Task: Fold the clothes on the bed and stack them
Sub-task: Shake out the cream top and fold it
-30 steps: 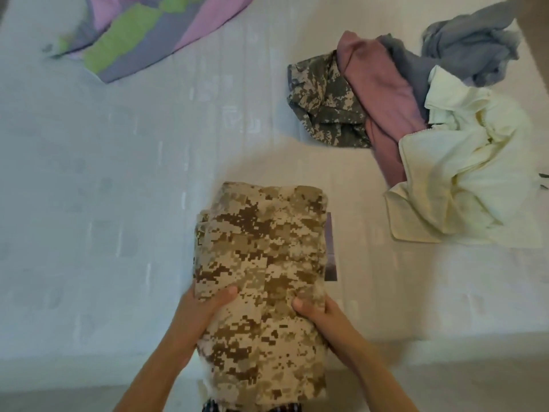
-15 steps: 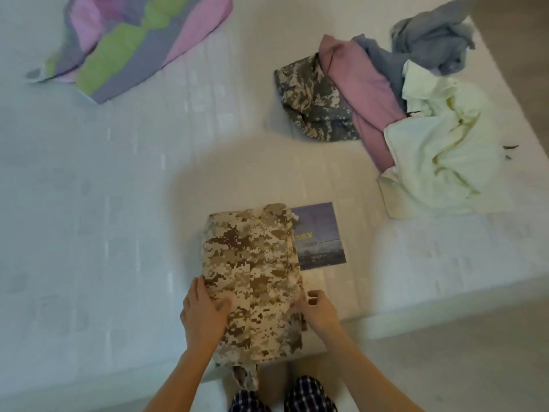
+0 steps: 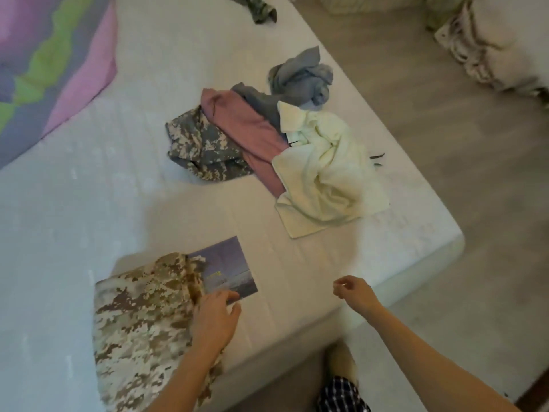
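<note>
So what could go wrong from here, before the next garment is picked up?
The folded tan camouflage garment lies at the bed edge; it may slide off or unfold. It also partly covers a printed card, which could get dragged. The cream garment overlaps the mauve garment, so pulling one may drag the other along.

I'm in a home bdrm: white bed w/ loose clothes at 1 o'clock, striped blanket at 10.
</note>
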